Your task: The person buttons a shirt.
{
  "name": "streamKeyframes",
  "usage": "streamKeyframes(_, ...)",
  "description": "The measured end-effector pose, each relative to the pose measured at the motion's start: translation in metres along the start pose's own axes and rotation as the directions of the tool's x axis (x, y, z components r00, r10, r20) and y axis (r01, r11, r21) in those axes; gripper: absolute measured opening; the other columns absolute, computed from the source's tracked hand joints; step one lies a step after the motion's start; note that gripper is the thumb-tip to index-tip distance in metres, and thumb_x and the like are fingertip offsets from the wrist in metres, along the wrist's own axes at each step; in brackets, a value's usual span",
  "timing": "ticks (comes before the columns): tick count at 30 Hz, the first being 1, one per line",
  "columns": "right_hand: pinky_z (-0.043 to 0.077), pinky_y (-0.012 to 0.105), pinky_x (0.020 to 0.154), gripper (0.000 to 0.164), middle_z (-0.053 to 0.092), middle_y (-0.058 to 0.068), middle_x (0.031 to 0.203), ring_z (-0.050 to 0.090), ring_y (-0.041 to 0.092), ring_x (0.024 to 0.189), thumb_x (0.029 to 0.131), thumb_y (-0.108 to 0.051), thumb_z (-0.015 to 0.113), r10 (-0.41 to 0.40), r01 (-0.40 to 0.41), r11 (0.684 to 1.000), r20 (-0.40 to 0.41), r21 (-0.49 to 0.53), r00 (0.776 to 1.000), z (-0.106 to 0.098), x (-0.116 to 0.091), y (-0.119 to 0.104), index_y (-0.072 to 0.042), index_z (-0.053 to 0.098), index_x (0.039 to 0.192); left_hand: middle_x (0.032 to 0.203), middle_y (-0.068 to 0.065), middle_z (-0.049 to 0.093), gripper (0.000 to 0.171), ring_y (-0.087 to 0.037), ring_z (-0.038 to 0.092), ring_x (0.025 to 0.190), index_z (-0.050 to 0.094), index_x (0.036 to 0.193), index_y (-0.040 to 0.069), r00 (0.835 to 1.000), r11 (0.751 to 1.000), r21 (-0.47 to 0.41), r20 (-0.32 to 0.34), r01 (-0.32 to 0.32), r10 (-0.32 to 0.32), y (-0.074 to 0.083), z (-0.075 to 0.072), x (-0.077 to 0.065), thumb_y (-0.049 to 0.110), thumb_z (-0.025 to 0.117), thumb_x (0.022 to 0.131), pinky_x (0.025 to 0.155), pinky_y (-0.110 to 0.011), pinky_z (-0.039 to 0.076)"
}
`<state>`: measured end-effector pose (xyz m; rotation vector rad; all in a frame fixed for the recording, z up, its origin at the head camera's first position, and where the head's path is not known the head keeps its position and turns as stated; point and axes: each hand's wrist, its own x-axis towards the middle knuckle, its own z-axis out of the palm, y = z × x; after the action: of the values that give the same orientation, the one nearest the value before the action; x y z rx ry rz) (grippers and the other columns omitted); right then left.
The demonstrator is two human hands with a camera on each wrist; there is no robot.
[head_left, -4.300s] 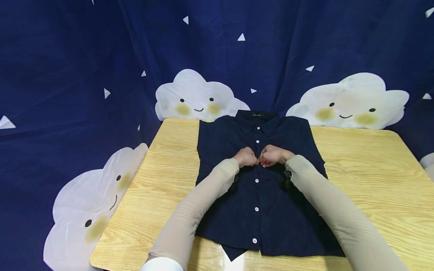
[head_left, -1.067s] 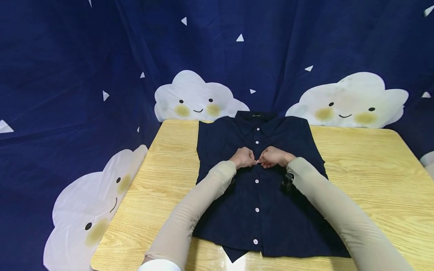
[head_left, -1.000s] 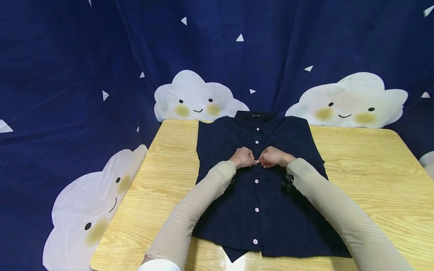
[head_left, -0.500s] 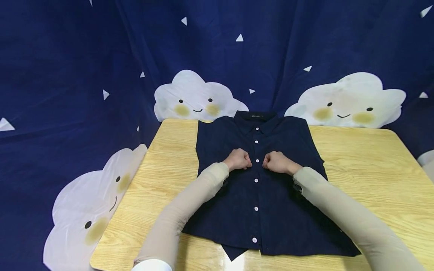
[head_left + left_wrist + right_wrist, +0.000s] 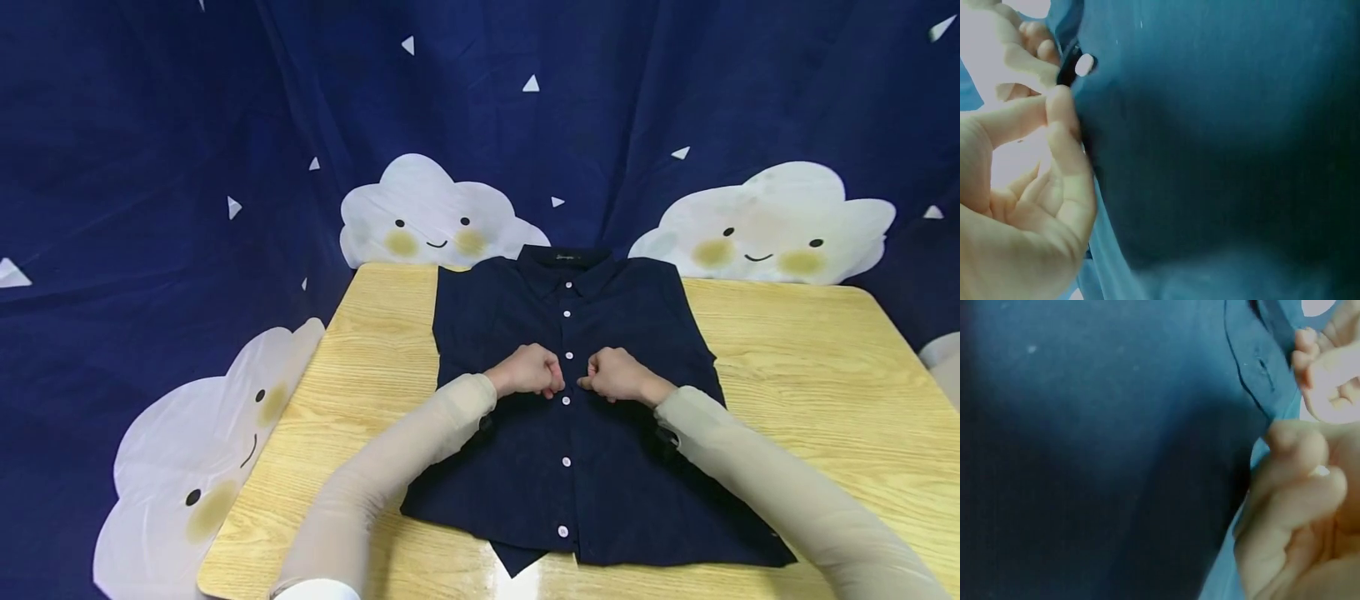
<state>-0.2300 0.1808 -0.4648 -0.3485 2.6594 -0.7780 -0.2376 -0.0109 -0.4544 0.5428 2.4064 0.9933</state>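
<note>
A navy button-up shirt (image 5: 502, 467) lies front up, collar at the far end, with white buttons down its middle. My left hand (image 5: 528, 371) and right hand (image 5: 618, 375) meet at the placket, between the third button (image 5: 569, 356) and the fourth button (image 5: 566, 401). In the left wrist view, the left thumb and index fingertips pinch at the placket edge, just beside a white button (image 5: 1085, 64). Curled right fingers (image 5: 1291, 500) pinch the opposite edge, near a buttonhole (image 5: 1264, 369). Exactly how much cloth sits between the fingertips is hidden.
The shirt rests on a light wood table (image 5: 795, 358). A dark blue curtain (image 5: 480, 92) with cloud prints hangs behind it and on the left. One dark cloth corner (image 5: 516, 558) sticks out below the hem, and beige sleeves cover both forearms.
Both hands have let go at the third button, drawn slightly apart, then moved down the placket toward the fourth. The third button now shows uncovered. The lower hem has spread a little wider.
</note>
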Motion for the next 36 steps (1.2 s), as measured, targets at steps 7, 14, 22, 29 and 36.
streamKeyframes(7, 0.046, 0.028, 0.041, 0.039, 0.058, 0.005, 0.053, 0.057, 0.015, 0.042, 0.093, -0.029, 0.059, 0.064, -0.074, 0.995, 0.154, 0.062, 0.986, 0.006, -0.010, -0.010, -0.005, 0.060, 0.063, 0.065, 0.004, 0.065, 0.009, -0.008, 0.058, 0.060, 0.070, 0.078, 0.011, 0.998, 0.998, 0.060, 0.054, -0.024, 0.021, -0.003, 0.012, -0.002, 0.003, 0.066, 0.080, 0.056, -0.020, 0.045)
streamKeyframes(14, 0.044, 0.026, 0.038, 0.048, 0.054, 0.004, 0.047, 0.054, 0.015, 0.039, 0.087, -0.042, 0.064, 0.077, -0.082, 0.996, 0.152, 0.024, 0.985, 0.011, -0.013, -0.016, -0.010, 0.055, 0.052, 0.070, 0.006, 0.065, 0.009, -0.008, 0.054, 0.064, 0.072, 0.081, 0.012, 0.996, 0.995, 0.082, 0.073, -0.060, 0.054, -0.006, 0.015, -0.005, 0.005, 0.069, 0.080, 0.058, -0.019, 0.043)
streamKeyframes(22, 0.047, 0.027, 0.041, 0.048, 0.051, 0.003, 0.048, 0.056, 0.016, 0.041, 0.088, -0.041, 0.064, 0.079, -0.081, 0.997, 0.151, 0.010, 0.985, 0.013, -0.012, -0.016, -0.012, 0.050, 0.052, 0.067, 0.007, 0.064, 0.004, -0.007, 0.054, 0.062, 0.071, 0.079, 0.012, 0.997, 0.992, 0.104, 0.046, -0.064, 0.059, -0.008, 0.021, -0.003, 0.010, 0.075, 0.079, 0.056, -0.019, 0.042)
streamKeyframes(29, 0.048, 0.028, 0.043, 0.045, 0.050, 0.003, 0.051, 0.055, 0.016, 0.042, 0.090, -0.038, 0.063, 0.095, -0.099, 0.995, 0.170, 0.018, 0.981, 0.013, -0.013, -0.017, -0.011, 0.051, 0.055, 0.066, 0.007, 0.062, 0.010, -0.008, 0.054, 0.060, 0.069, 0.074, 0.014, 0.998, 0.981, 0.183, 0.025, -0.059, 0.055, -0.005, 0.025, -0.003, 0.017, 0.077, 0.079, 0.053, -0.019, 0.042)
streamKeyframes(36, 0.048, 0.029, 0.044, 0.030, 0.054, 0.003, 0.055, 0.057, 0.016, 0.046, 0.087, -0.017, 0.062, 0.063, -0.076, 0.995, 0.190, 0.061, 0.980, 0.014, -0.015, -0.019, -0.006, 0.056, 0.060, 0.065, 0.007, 0.060, 0.015, -0.009, 0.054, 0.061, 0.067, 0.069, 0.014, 0.999, 0.969, 0.243, 0.008, -0.048, 0.047, -0.001, 0.026, -0.005, 0.019, 0.075, 0.080, 0.054, -0.019, 0.041)
